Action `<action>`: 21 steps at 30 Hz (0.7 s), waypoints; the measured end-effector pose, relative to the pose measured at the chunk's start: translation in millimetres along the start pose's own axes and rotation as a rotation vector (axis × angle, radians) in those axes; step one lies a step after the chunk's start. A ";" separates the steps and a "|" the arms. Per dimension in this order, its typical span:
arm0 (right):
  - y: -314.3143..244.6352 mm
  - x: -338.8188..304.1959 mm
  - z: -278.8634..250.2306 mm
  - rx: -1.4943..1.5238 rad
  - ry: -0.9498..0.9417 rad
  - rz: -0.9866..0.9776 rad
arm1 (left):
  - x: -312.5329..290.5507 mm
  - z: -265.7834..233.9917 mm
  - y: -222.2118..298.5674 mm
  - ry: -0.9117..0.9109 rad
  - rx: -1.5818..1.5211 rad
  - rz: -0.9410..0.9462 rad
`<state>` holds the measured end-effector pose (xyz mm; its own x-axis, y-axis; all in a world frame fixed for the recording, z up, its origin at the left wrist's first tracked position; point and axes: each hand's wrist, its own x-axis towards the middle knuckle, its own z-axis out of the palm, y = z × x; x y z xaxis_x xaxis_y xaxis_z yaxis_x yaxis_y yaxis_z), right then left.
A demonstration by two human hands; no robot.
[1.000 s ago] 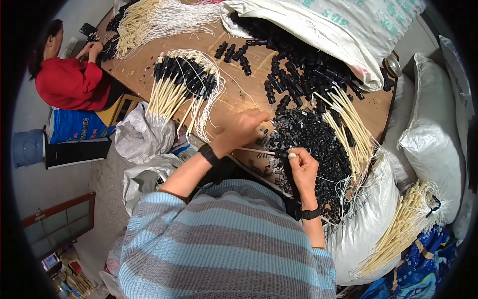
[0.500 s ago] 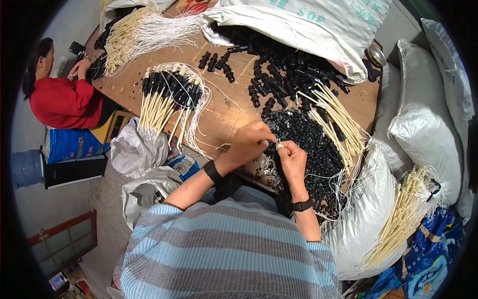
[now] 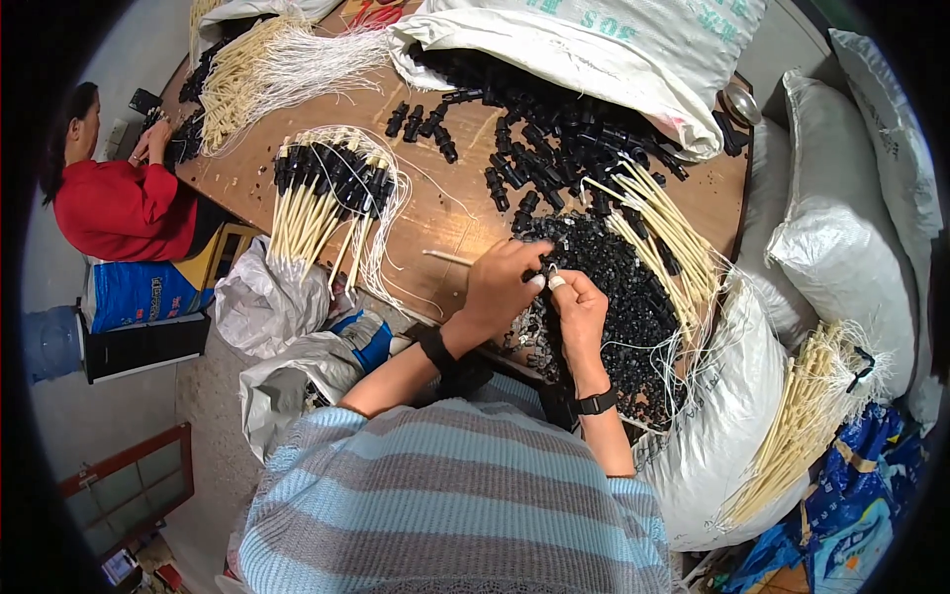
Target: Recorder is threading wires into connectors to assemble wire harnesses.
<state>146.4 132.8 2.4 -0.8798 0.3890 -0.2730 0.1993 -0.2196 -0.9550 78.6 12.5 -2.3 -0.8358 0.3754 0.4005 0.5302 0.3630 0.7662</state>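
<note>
Left arm: my forearm slants up and rightward from the lower edge, a black wristband around the wrist.
Left hand: my left hand curls in, back upward, its knuckles toward the far side of the desk; the fingers wrap loosely, thumb and forefinger close together at the tips.
Thin cream-coloured rod: the thin cream-coloured rod runs into my left hand, held there over the brown wooden desk, its free end sticking out leftward past the knuckles.
Right arm: my forearm rises steeply, leaning a little left, with a black buckled strap around the wrist.
Right hand: my right hand points away from me, thumb and forefinger pinched, the other fingers folded; what sits between the tips is too small to tell.
Gap: the two sets of fingertips almost meet.
Under and beside the right hand: a heap of tiny glossy black pieces.
Beyond the hands: scattered black ribbed cylindrical connectors.
Left of the hands: a fanned bundle of cream rods with black sleeves.
</note>
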 end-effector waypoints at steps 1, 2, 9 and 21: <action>0.3 -0.2 0.6 -0.001 0.000 0.000 | -1.0 -0.7 -3.4 0.000 -0.001 0.000; 1.1 -1.1 1.3 -0.029 -0.004 -0.023 | -2.6 -2.1 -7.0 -0.081 -0.038 -0.103; 6.7 -2.8 -11.6 -0.428 -0.063 -0.146 | 1.2 -8.1 -8.7 -0.104 -0.074 -0.179; -23.4 -11.5 -22.1 -0.993 -0.170 -0.737 | 2.7 -28.8 -23.7 -0.343 0.005 0.100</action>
<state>161.3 153.2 25.3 -0.9502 -0.0045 0.3115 -0.1903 0.8001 -0.5689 59.7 -19.7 -4.9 -0.6836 0.6734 0.2813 0.6086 0.3132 0.7291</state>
